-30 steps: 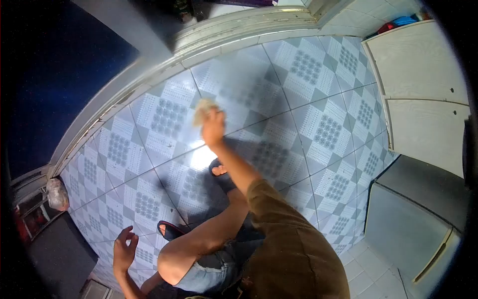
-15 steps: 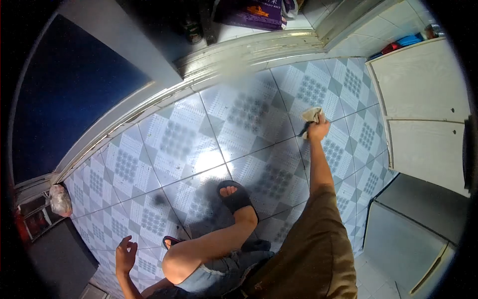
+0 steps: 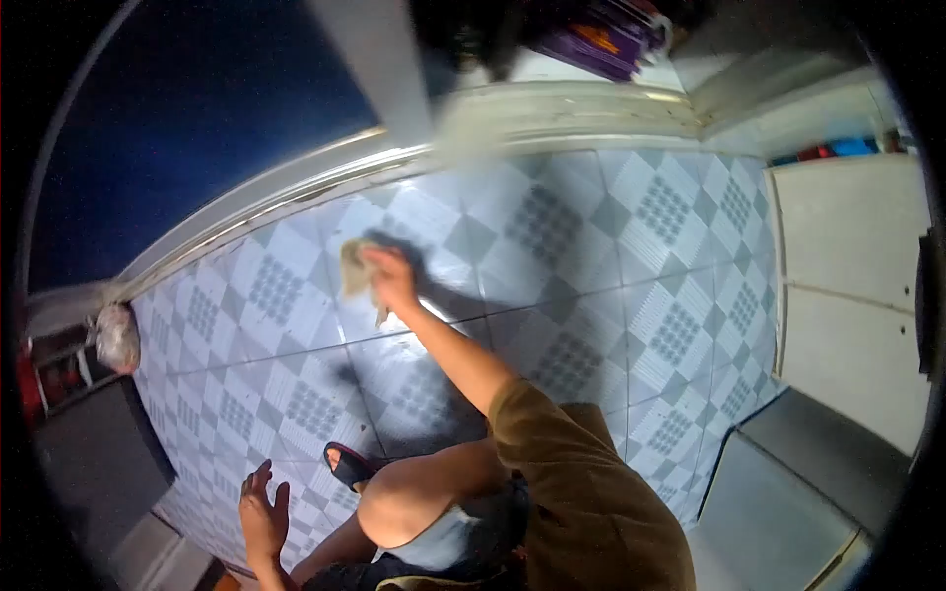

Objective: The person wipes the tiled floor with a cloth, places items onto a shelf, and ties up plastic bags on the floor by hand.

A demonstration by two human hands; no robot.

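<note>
My right hand [image 3: 394,280] is closed on a beige cloth [image 3: 356,270], which it presses against the patterned floor tiles [image 3: 552,227] left of centre. Part of the cloth hangs below the fingers, and a shadow falls just right of the hand. Low at the left, my left hand [image 3: 262,514] hovers beside my bent knee with its fingers apart and nothing in it. A dark sandal [image 3: 347,466] on one foot rests on the tiles near that knee.
Along the top runs a door sill [image 3: 562,113] with a purple bag [image 3: 596,41] beyond it. A white cabinet [image 3: 847,295] and a grey box-like appliance [image 3: 788,502] stand at the right. A plastic bag [image 3: 117,338] sits at the far left.
My right hand has swept the cloth from the right side of the floor across to the left. My left hand stays low at the left, its fingers spread. The view has turned slightly.
</note>
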